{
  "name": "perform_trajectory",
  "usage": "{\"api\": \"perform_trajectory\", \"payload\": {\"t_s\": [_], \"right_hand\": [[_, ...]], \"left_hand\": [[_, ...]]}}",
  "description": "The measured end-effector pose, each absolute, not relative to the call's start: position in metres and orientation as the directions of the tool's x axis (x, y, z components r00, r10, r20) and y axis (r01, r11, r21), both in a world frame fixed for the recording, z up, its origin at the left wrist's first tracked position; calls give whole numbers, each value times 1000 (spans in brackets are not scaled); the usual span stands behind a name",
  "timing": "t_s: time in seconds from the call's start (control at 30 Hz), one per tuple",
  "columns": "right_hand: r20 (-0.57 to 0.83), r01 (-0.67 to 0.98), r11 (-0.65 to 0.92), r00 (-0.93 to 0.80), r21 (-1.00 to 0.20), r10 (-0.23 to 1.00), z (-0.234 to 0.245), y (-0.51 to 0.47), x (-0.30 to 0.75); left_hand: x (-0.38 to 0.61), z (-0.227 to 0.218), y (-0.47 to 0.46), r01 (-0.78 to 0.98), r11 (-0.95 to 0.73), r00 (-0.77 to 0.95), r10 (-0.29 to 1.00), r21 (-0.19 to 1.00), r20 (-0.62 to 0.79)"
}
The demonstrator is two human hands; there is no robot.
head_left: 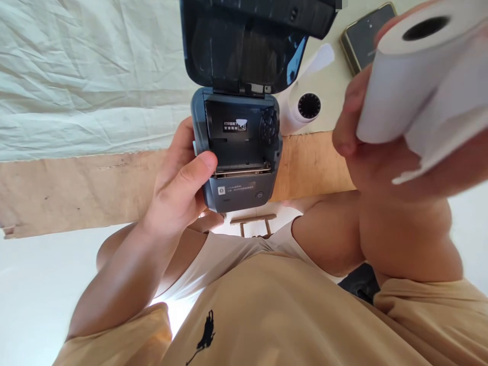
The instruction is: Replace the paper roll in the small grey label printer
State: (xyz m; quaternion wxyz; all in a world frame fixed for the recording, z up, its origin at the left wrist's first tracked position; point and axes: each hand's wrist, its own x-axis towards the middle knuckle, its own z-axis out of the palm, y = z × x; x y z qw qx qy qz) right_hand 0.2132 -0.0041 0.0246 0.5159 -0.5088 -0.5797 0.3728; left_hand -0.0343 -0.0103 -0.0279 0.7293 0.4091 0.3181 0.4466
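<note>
The printer (244,195) is in the left hand (179,188). Right of it, the right hand (381,162) holds a roll (412,81); behind it lie a 2nd roll (305,109) and a phone (366,38).

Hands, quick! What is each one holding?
Left hand: closed on the small dark grey plastic printer with its lid open.
Right hand: closed on the white paper roll.

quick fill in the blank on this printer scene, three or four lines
The left hand holds a small printer whose lid is ____.
The printer's paper bay is ____.
The right hand holds a ____ paper roll.
Near the second roll on the table lies a dark ____.
Missing words: open; empty; white; phone.
</note>
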Motion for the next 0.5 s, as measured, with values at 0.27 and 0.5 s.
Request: {"api": "perform_trajectory", "payload": {"t_s": [0.27, 0.5], "right_hand": [[553, 390, 487, 73, -782, 830, -11, 22, 253], [485, 793, 385, -131, -473, 865, -19, 20, 280]], "left_hand": [[-37, -26, -6, -270, 324, 418, 888, 907, -193], [-31, -22, -10, -270, 324, 368, 905, 907, -214]]}}
